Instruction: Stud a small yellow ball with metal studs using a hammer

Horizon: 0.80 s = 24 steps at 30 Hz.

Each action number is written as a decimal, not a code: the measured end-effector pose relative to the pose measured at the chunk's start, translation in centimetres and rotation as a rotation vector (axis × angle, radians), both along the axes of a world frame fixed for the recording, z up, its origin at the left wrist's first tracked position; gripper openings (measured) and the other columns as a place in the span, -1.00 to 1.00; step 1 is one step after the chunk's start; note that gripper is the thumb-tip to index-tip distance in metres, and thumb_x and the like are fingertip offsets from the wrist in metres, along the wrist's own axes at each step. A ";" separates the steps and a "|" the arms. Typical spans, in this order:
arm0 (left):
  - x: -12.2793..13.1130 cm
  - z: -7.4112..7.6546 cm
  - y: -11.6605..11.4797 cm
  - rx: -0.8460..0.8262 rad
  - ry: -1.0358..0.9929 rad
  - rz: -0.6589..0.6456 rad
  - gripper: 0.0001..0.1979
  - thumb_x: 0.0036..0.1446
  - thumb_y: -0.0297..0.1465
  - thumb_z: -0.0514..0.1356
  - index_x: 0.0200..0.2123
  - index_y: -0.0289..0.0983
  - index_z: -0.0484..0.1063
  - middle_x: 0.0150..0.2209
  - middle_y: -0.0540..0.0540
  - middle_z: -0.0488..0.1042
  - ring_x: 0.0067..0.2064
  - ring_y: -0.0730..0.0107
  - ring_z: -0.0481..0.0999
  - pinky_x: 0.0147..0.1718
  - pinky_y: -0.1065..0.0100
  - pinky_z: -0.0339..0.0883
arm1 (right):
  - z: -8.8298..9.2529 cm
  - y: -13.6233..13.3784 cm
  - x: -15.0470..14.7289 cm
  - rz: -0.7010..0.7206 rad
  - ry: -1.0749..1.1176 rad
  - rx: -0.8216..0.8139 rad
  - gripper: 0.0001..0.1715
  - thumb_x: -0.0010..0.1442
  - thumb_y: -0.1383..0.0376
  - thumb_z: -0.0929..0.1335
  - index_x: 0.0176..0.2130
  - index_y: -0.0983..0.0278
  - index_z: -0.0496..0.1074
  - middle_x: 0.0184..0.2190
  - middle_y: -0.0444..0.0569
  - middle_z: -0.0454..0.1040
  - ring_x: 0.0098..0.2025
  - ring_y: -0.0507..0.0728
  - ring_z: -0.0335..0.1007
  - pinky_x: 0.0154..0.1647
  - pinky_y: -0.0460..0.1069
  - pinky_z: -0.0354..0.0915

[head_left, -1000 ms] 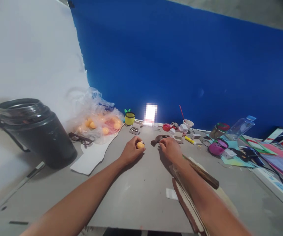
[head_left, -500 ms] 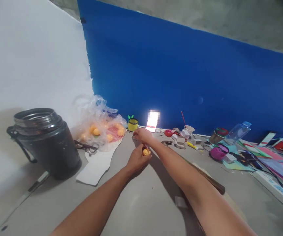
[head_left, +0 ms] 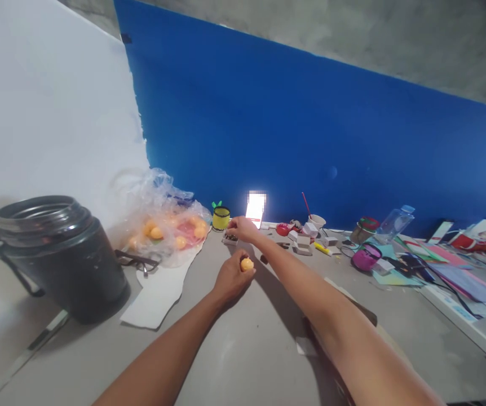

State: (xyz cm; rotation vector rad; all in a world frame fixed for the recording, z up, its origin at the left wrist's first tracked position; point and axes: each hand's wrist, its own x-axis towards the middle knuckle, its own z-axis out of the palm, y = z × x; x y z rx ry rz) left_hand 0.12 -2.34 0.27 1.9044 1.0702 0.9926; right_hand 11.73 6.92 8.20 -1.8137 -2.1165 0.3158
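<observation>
My left hand (head_left: 233, 276), fingers wrapped round, grips a small yellow-orange ball (head_left: 247, 264) above the table. Farther back, my right hand (head_left: 243, 229) reaches over a small open box (head_left: 230, 240) that holds tiny dark pieces. The fingertips of that hand are drawn together; whatever may be between them is too small to make out. Just left of the right hand stands a yellow mesh-like cup (head_left: 221, 217) with green leaf shapes on top. More orange balls (head_left: 155, 233) lie in a clear plastic bag (head_left: 158, 194) at the left.
A dark thermos (head_left: 63, 265) stands at the left, beside glasses (head_left: 139, 259) and white paper (head_left: 154, 299). A lit phone (head_left: 254, 210) leans against the blue wall. Small white boxes (head_left: 303, 245), a magenta pouch (head_left: 366, 257) and a plastic bottle (head_left: 395, 223) sit to the right.
The view has shifted slightly. My right hand has lifted a little, so the small box beneath it now shows. The ball in my left hand is turned more into view.
</observation>
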 end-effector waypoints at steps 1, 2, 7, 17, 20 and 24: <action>0.0 0.0 0.1 -0.005 -0.026 0.002 -0.77 0.03 -0.38 0.26 -0.18 -0.18 0.46 -0.27 -0.01 0.57 -0.24 0.23 0.54 -0.19 0.25 0.36 | 0.2 -0.3 0.5 0.001 0.049 0.009 -0.81 0.24 0.29 0.37 -0.24 0.32 0.59 -0.33 -0.08 0.60 -0.35 0.01 0.40 -0.41 -0.12 0.15; 0.0 0.1 0.1 -0.008 -0.054 0.007 -0.73 0.03 -0.38 0.26 -0.14 -0.18 0.49 -0.21 -0.04 0.60 -0.19 0.22 0.56 -0.13 0.23 0.39 | 0.4 -0.9 1.2 0.006 0.119 0.014 -0.79 0.25 0.26 0.36 -0.30 0.33 0.57 -0.38 -0.09 0.57 -0.38 0.01 0.37 -0.42 -0.12 0.14; 0.0 0.1 0.8 -0.056 -0.167 0.068 -0.58 -0.02 -0.40 0.27 -0.03 -0.28 0.55 -0.07 -0.17 0.61 -0.09 0.17 0.58 0.00 0.18 0.42 | 0.1 -6.6 5.2 -0.022 0.701 -0.048 -0.78 0.05 0.19 0.46 -0.38 0.31 0.52 -0.51 -0.11 0.50 -0.51 -0.02 0.25 -0.50 -0.11 0.14; 0.1 1.3 -0.7 -0.329 -0.412 -0.101 -0.37 -0.06 -0.37 0.33 0.14 -0.32 0.45 -0.37 0.01 0.52 -0.43 0.43 0.47 -0.38 0.34 0.40 | -4.7 -14.0 8.2 -0.218 1.160 -0.113 -0.54 -0.22 0.05 0.62 -0.48 0.29 0.49 -0.59 -0.19 0.39 -0.60 -0.08 0.10 -0.61 -0.12 0.06; 0.2 1.7 -1.4 -0.368 -0.435 -0.114 -0.41 -0.08 -0.35 0.38 0.08 -0.32 0.48 -0.41 0.02 0.51 -0.43 0.44 0.48 -0.36 0.34 0.41 | -6.0 -14.1 8.2 -0.249 1.286 -0.103 -0.49 -0.26 0.04 0.65 -0.49 0.28 0.45 -0.61 -0.21 0.35 -0.62 -0.09 0.09 -0.63 -0.12 0.03; 0.3 1.9 -1.7 -0.420 -0.445 -0.127 -0.46 -0.06 -0.28 0.41 0.02 -0.28 0.46 -0.35 -0.04 0.55 -0.33 0.34 0.57 -0.30 0.29 0.47 | -6.3 -14.5 8.5 -0.188 1.424 -0.191 -0.47 -0.25 0.04 0.67 -0.44 0.30 0.50 -0.54 -0.12 0.45 -0.57 -0.07 0.15 -0.60 -0.13 0.06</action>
